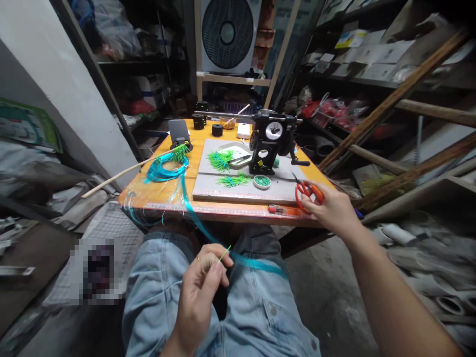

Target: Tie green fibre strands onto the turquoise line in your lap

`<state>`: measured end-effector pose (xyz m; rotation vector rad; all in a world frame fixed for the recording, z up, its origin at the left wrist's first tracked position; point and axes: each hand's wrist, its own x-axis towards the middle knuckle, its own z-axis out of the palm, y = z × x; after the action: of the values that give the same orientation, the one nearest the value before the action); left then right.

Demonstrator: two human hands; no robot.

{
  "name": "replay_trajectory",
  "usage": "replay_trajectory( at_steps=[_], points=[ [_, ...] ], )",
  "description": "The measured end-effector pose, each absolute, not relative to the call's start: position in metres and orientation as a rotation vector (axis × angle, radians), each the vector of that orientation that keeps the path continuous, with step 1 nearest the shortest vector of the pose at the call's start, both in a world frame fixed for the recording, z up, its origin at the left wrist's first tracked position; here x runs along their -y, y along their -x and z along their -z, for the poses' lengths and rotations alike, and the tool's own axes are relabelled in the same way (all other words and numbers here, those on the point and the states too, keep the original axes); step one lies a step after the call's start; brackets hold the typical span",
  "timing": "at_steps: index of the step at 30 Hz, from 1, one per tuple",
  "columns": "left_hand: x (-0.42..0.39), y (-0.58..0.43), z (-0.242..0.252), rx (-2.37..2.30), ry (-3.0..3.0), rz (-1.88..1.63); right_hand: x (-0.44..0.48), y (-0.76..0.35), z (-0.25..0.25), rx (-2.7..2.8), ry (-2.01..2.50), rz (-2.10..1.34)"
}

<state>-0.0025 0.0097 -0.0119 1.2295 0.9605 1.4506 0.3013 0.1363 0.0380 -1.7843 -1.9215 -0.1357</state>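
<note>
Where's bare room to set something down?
Bare: front left corner of the grey board, left of the lower green bundle; a narrow strip of table between blue coil and board. Crowded: around black machine and white dish.

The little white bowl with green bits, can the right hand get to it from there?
Probably yes: nothing seems to block the way from the right hand to the bowl, though its fingers are busy with the scissors.
</note>
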Motion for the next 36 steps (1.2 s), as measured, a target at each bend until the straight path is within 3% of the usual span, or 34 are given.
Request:
replay_trajectory(
  at_steps=[3, 5, 8, 36],
  points=[
    [-0.009, 0.001, 0.011, -0.923, -1.192, -1.432, -0.086, -0.27, -0.027, 2.02, 1.561, -0.278],
    [-0.008, 0.0, 0.01, -0.892, -1.202, -1.433, -0.052, -0.245, -0.019, 1.854, 1.284, -1.0],
    [-0.007, 0.002, 0.01, -0.862, -1.229, -1.417, -0.016, -0.212, -0.013, 1.728, 1.063, -1.457],
    [-0.003, 0.006, 0.011, -0.77, -1.334, -1.325, 0.001, -0.17, -0.013, 1.92, 0.999, -1.226]
  ],
)
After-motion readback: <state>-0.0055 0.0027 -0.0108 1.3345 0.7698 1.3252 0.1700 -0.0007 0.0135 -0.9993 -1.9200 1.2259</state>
